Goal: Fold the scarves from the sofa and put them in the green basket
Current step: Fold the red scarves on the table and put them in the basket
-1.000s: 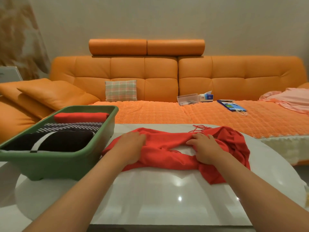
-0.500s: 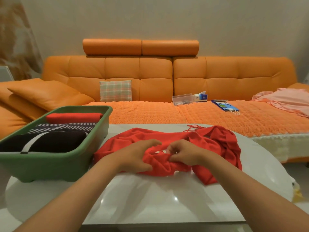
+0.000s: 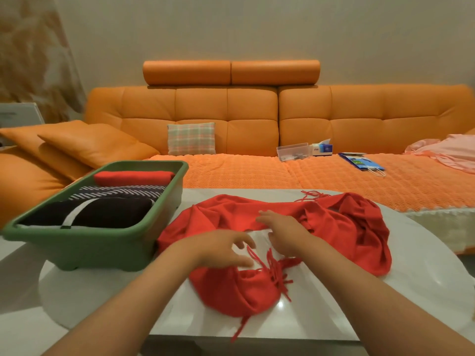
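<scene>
- One red scarf, fringed, lies bunched on the white table, just right of the green basket; one tasselled end sits near the front edge.
- Looks soft, light and limp; prob. slides on the glossy top. Best hold: pinch both corners at a fringed end.
- Left hand rests on the cloth, fingers loosely spread, gripping nothing.
- Right hand: fingers straight, close together, flat on a fold edge.
- Basket holds 3 folded scarves: red, striped, black.
- Orange sofa behind.
</scene>
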Demonstrator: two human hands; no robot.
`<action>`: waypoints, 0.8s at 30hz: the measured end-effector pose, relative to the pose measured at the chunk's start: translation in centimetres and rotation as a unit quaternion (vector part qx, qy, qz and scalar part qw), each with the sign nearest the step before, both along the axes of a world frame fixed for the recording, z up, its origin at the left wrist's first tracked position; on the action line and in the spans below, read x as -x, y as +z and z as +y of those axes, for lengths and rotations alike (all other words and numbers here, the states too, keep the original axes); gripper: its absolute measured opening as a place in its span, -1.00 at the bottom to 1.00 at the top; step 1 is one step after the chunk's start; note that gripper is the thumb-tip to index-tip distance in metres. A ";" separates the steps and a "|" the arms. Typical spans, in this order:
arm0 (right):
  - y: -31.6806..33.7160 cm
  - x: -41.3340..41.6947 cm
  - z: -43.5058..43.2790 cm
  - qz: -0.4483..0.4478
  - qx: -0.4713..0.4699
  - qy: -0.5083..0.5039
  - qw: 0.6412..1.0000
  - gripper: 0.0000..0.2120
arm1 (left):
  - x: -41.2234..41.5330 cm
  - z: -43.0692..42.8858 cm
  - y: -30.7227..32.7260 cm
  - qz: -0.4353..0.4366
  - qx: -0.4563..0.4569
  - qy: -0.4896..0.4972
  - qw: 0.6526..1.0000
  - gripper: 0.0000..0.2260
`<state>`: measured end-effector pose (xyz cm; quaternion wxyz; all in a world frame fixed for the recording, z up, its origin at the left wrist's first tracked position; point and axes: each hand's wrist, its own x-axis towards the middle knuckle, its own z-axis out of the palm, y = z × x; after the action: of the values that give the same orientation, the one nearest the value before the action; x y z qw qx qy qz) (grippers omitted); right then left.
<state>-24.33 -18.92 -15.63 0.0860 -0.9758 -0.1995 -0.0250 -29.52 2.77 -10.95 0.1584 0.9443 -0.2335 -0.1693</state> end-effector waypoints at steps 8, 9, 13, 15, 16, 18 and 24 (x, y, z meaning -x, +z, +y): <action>-1.3 -1.5 0.7 -0.069 0.183 0.011 0.981 -0.42 | -2.9 1.3 -1.7 -0.009 -0.113 -0.075 0.991 -0.69; -1.2 -1.7 0.0 -0.072 0.200 0.001 0.977 -0.49 | -3.2 1.4 -1.6 -0.036 -0.099 -0.065 0.992 -0.69; 0.1 -1.8 -3.4 -0.129 0.257 -0.102 0.952 -0.68 | -4.4 1.9 0.5 -0.176 -0.034 -0.006 0.984 -0.66; 1.3 -1.5 -5.2 -0.172 0.280 -0.179 0.927 -0.69 | -4.3 2.0 1.4 -0.199 -0.053 0.014 0.978 -0.70; 1.9 -1.3 -6.0 -0.178 0.290 -0.222 0.914 -0.68 | -3.9 1.8 1.7 -0.195 -0.106 0.016 0.975 -0.74; 2.7 -0.6 -7.0 -0.161 0.313 -0.294 0.889 -0.66 | -3.2 1.3 1.7 -0.157 -0.231 0.018 0.960 -0.82; 2.1 0.6 -4.9 -0.113 0.149 -0.074 0.980 -0.55 | -2.5 -1.1 0.2 -0.210 -0.152 0.056 0.964 -0.86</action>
<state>-24.88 -23.81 -13.56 -0.0852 -0.9807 -0.1363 -0.1114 -27.01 1.71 -10.79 -0.0305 0.9831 -0.1802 0.0085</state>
